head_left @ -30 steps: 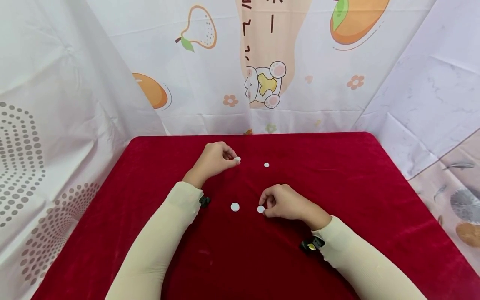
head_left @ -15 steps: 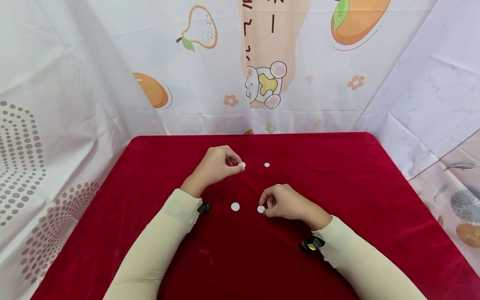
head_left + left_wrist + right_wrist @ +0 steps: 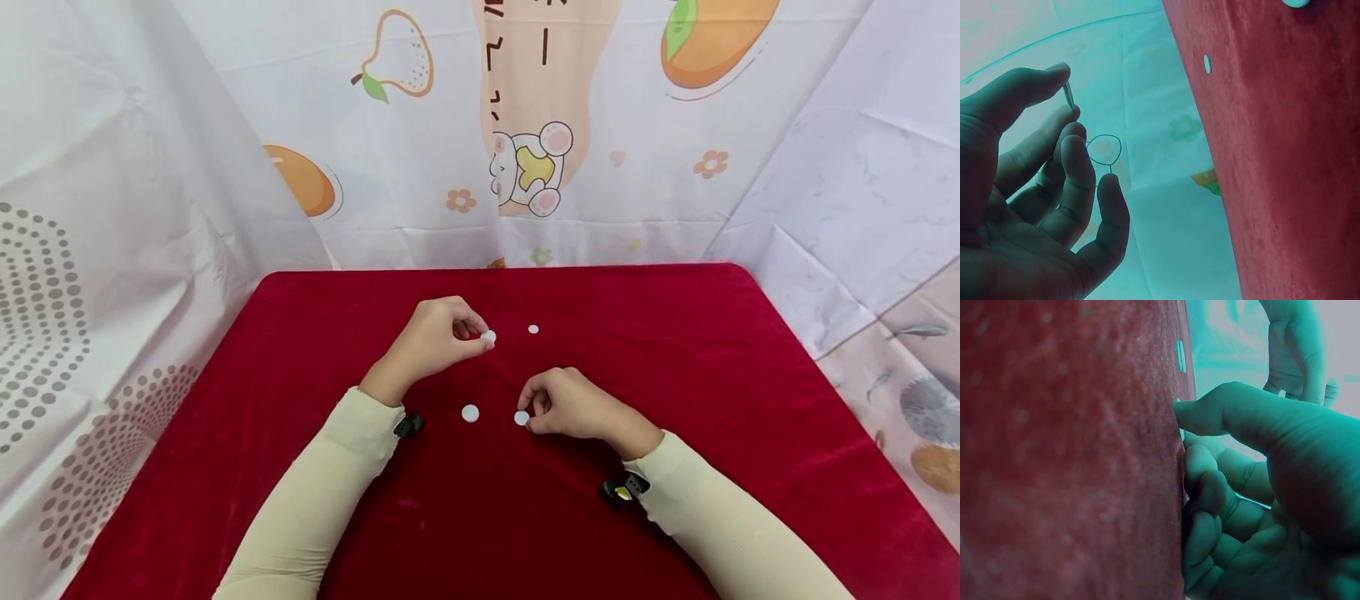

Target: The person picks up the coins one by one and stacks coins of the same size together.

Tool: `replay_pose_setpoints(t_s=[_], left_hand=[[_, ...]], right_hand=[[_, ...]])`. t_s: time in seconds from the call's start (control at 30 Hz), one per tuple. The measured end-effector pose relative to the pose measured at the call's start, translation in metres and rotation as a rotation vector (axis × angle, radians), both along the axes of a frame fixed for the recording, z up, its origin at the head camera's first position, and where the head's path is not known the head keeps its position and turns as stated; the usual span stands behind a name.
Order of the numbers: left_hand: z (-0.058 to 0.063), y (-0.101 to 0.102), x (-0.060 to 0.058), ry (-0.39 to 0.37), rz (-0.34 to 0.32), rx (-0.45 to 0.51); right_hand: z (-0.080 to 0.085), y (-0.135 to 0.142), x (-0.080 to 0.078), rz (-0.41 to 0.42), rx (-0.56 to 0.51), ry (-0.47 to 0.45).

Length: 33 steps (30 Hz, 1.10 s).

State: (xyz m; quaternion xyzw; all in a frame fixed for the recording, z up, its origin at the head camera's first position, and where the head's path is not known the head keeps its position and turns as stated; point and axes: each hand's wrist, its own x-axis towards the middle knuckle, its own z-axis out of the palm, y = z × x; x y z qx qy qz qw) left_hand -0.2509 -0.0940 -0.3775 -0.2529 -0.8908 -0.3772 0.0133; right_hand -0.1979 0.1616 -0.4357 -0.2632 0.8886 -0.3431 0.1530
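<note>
Red cloth (image 3: 487, 517) lies below; left hand (image 3: 441, 335) pinches the far-left white disc (image 3: 489, 336), right hand (image 3: 573, 406) pinches the near-right disc (image 3: 521, 418).

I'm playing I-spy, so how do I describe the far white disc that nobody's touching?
Look at the red table and find the right hand there. Between that hand and the table's far edge lies a white disc. Unlike the other untouched disc, this one is farther back and looks smaller.
</note>
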Motion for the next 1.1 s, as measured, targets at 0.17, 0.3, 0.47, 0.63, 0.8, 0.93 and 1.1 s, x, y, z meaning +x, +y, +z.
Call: replay_pose_setpoints(t_s=[0.17, 0.3, 0.47, 0.63, 0.8, 0.93, 1.1], left_hand=[[-0.004, 0.001, 0.004, -0.020, -0.004, -0.018], [-0.006, 0.002, 0.006, -0.031, -0.014, -0.012], [-0.011, 0.003, 0.007, -0.040, -0.021, 0.002], [-0.014, 0.005, 0.007, -0.041, -0.038, 0.007], [-0.013, 0.006, 0.009, -0.038, -0.068, 0.010], [-0.014, 0.006, 0.009, -0.047, -0.089, 0.003], [-0.017, 0.007, 0.012, -0.087, -0.116, -0.011]], right_hand=[[0.000, 0.000, 0.000, 0.000, 0.002, -0.005], [0.001, 0.000, 0.000, -0.004, 0.012, 0.010], [0.000, 0.001, -0.001, -0.011, 0.016, 0.010], [0.000, 0.001, -0.001, -0.004, 0.010, 0.002], [0.001, 0.000, 0.000, 0.007, 0.002, 0.005], [0.002, 0.000, 0.000, 0.009, 0.003, 0.007], [0.000, 0.001, 0.000, 0.007, 0.003, 0.007]])
